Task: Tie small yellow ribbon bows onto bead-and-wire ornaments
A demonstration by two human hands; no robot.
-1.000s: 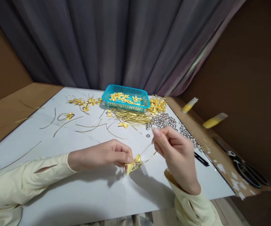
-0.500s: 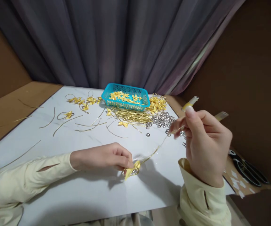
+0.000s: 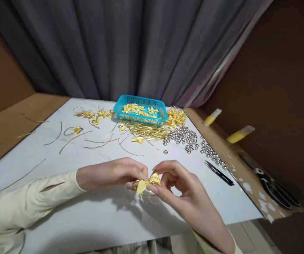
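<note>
Pinching left hand: yellow bow is gripped above white tabletop; fingertips partly hidden.
Right hand: bow's other side is pinched.
Gold wire loop: partly covered by fingers.

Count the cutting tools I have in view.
2: small black snips on the white tabletop, to the right of the right hand, and larger scissors on the brown surface farther right. Others may be hidden.

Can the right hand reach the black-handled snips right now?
Likely yes: the snips lie uncovered near the right hand, nothing between; but its fingers are busy on the yellow bow.
</note>
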